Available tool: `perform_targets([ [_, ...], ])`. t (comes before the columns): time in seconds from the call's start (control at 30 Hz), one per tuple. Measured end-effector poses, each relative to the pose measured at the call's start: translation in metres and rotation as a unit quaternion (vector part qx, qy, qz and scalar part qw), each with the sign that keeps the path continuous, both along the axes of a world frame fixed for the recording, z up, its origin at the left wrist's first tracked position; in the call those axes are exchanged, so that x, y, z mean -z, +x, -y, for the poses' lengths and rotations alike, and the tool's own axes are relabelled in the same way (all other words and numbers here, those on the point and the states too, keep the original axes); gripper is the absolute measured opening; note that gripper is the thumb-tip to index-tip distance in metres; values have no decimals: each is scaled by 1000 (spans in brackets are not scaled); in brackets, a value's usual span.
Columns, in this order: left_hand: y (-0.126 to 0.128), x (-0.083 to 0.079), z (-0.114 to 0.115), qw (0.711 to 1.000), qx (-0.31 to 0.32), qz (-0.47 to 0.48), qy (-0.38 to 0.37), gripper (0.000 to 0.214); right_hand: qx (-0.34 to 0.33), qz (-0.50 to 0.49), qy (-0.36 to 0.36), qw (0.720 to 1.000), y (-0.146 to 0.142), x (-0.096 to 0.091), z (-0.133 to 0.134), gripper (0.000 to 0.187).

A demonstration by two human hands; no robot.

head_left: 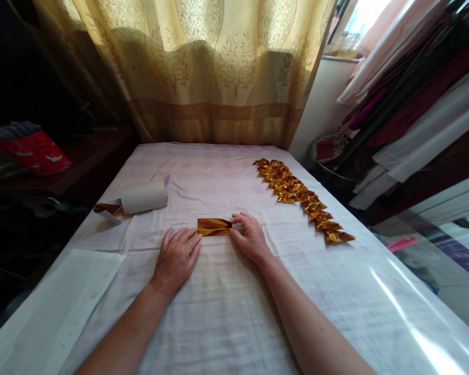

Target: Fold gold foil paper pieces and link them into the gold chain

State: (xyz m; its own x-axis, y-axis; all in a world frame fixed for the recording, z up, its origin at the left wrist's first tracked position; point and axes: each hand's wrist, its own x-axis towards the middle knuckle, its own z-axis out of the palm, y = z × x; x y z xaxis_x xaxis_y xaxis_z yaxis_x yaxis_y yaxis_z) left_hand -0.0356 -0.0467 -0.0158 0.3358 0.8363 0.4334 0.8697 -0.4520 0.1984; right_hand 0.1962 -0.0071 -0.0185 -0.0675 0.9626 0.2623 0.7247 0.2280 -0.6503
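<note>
A small rectangle of gold foil paper (213, 227) lies on the white cloth, with a fold running along its length. My left hand (175, 258) rests palm down, fingers stretched out flat, the fingertips touching the paper's lower left corner. At the other end, my right hand (251, 237) has its thumb and fingers closed on the paper's right edge. To the right, several folded gold foil pieces (287, 182) lie in overlapping slanted rows.
On the left lies a white paper roll (144, 197) with a brown-gold strip (108, 209) at its end. A white sheet (58, 307) sits at the near left. Behind the bed hangs a yellow curtain (226, 67); clothes (426, 114) hang at the right. A red container (37, 151) stands far left.
</note>
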Motion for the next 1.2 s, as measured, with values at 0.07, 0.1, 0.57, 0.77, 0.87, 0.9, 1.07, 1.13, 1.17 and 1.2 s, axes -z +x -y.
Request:
perform_targets([
  [0.07,0,0,0,1000,-1,1,-5,32,-5,-10,6,1000,1,0,-1,27],
  [0.1,0,0,0,1000,-3,3,-7,32,-7,-14,6,1000,2,0,-1,29],
  [0.57,-11,5,-8,982,-18,189,17,55,-63,-267,-40,961,-3,-18,0,27],
  [0.77,-7,-3,-5,922,1,367,-125,63,-71,-298,-47,951,-16,-22,5,21],
  [0.87,-3,-5,-6,863,-2,471,-183,63,-63,-294,-66,951,-25,-19,8,21],
  [0.9,-2,-5,-7,846,-8,497,-192,61,-62,-290,-76,952,-27,-18,9,22],
  [1.07,-2,1,-13,818,-42,541,-192,54,-108,-238,-127,957,-30,-17,15,30],
  [1.13,-3,3,-13,839,-56,511,-181,52,-128,-212,-154,956,-30,-19,18,38],
  [1.17,-3,3,-13,859,-67,482,-158,51,-133,-205,-170,955,-30,-20,19,42],
  [1.2,-3,1,-12,885,-79,444,-120,50,-130,-206,-185,952,-30,-22,19,46],
])
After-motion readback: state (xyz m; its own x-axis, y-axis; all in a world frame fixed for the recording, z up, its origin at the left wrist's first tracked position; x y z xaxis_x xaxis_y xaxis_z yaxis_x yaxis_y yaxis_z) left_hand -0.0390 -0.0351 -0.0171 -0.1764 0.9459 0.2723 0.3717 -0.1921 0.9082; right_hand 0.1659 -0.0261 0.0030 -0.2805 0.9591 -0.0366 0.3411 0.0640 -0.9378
